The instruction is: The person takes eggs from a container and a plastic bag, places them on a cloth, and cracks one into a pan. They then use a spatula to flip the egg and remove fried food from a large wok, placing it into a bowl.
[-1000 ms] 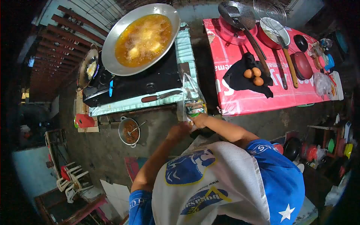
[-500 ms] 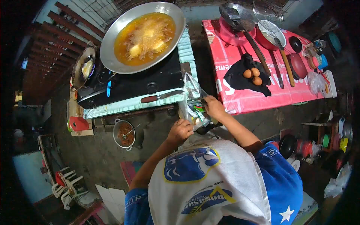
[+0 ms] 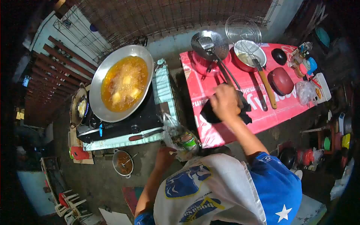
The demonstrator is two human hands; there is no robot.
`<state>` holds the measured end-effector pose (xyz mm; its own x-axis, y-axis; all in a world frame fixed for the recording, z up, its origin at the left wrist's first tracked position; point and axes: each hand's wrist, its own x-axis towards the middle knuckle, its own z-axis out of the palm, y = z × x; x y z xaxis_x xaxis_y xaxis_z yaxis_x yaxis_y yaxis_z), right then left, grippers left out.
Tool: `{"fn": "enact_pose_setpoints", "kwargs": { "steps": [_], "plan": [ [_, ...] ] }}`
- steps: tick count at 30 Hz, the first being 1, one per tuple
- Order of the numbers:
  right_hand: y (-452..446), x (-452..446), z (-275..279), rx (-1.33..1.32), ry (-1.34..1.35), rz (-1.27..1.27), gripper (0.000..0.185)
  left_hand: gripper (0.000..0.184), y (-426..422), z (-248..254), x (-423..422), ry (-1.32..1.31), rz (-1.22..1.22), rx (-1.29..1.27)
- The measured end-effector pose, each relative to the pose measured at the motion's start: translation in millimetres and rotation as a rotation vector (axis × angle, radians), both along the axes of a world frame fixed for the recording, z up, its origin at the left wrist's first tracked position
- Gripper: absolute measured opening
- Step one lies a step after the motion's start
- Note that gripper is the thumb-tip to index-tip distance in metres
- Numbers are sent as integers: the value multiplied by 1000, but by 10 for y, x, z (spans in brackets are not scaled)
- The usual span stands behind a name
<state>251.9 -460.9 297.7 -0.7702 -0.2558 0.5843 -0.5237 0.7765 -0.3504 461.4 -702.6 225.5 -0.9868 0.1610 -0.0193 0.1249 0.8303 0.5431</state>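
My left hand (image 3: pixel 164 157) is closed at the near-left edge of a clear plastic bag (image 3: pixel 183 144), which has green and silvery packets inside. The bag hangs by the stove's front right corner. Over a black cloth (image 3: pixel 210 113) on the pink-covered table is my right hand (image 3: pixel 226 101), smeared by motion. It covers the spot where the eggs lay, so what its fingers do is hidden. Beyond it are a dark wok with a ladle (image 3: pixel 206 44) and a red pot (image 3: pixel 245 66).
A big pan (image 3: pixel 95 92) of bubbling oil with yellow pieces stands on the stove (image 3: pixel 144 122). A knife (image 3: pixel 146 135) lies along the stove's front ledge. On the floor is a pot (image 3: pixel 123 172) of brown food with a spoon. A red bowl (image 3: pixel 281 80) sits on the table (image 3: pixel 210 135).
My right hand has left the plastic bag and moved up onto the black cloth, over the eggs. My left hand remains by the bag. The view has shifted.
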Motion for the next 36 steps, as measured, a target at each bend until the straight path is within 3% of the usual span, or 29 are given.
{"fn": "enact_pose_setpoints", "kwargs": {
  "steps": [1,2,4,5,6,8,9,10,11,13,15,17,19,21,25,27,29,32,35,36],
  "plan": [
    [255,-225,-15,0,16,-57,23,8,66,13,-63,-39,162,209],
    [469,-391,-107,-7,-38,-175,27,8,149,-6,-131,-31,164,208],
    [839,-767,-491,-29,-209,-290,27,15,349,-149,-319,-79,355,819],
    [914,-831,-708,-25,-219,-290,27,17,434,-332,-378,-264,404,1006],
    [960,-966,-867,-201,-487,-269,29,20,521,-472,-581,-437,442,1190],
    [984,-1142,-871,-463,-910,-186,36,36,1111,-154,-1201,-364,82,954],
    [923,-1128,-837,-542,-1076,-130,41,45,1273,14,-1394,-579,-9,1196],
    [920,-1181,-927,-529,-1092,-123,38,48,1500,-220,-1606,-750,113,1314],
    [935,-1245,-1098,-507,-1101,-92,38,51,1719,40,-1786,-887,203,1350],
    [1026,-1372,-1455,-312,-649,-51,29,42,2035,31,-2056,-891,151,1461],
    [1063,-1486,-1490,-303,-671,-19,27,33,2244,-3,-2377,-863,225,1621],
    [1081,-1317,-1095,-219,-680,-59,27,27,2400,74,-2542,-776,420,1669],
    [1108,-1192,-846,-355,-712,-82,27,24,2425,183,-2571,-731,582,1573],
    [1233,-1159,-760,-386,-577,-45,26,23,2370,217,-2483,-653,570,1542],
    [1450,-1084,-454,-718,-616,32,20,21,2161,396,-2189,-517,541,1395],
    [1402,-940,-134,-964,-603,91,18,19,1933,600,-1954,-437,482,1387],
    [1403,-886,58,-1049,-571,155,19,16,1653,792,-1700,-376,473,1431],
    [1296,-726,339,-1043,-574,210,20,25,1092,871,-1312,-240,509,1290],
    [1014,-569,546,-1015,-649,253,21,28,507,1383,-884,-111,728,1059],
    [913,-544,560,-967,-679,250,21,33,263,1464,-721,-7,675,1065]
  ]
}}
